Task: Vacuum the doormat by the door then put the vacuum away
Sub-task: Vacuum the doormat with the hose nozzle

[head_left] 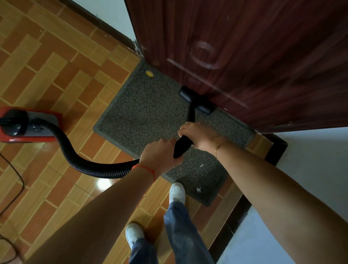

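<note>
Watching head view: both hands clamp the wand, left hand (160, 153) low, right hand (198, 135) above. Nozzle (195, 100) sits on doormat (146, 113) against the door (256, 52). Risk: I judge hose (83, 155) tension tips the red vacuum (25, 124).

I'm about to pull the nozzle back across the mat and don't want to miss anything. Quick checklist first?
1. Both hands on wand: left hand and right hand grip it: ok.
2. Nozzle on doormat, at the door: ok.
3. Yellow bit and white scraps on the mat: not ok.
4. Hose unkinked: ok.
5. Shoe on mat edge: not ok.
6. Suction running: cannot tell.
</note>
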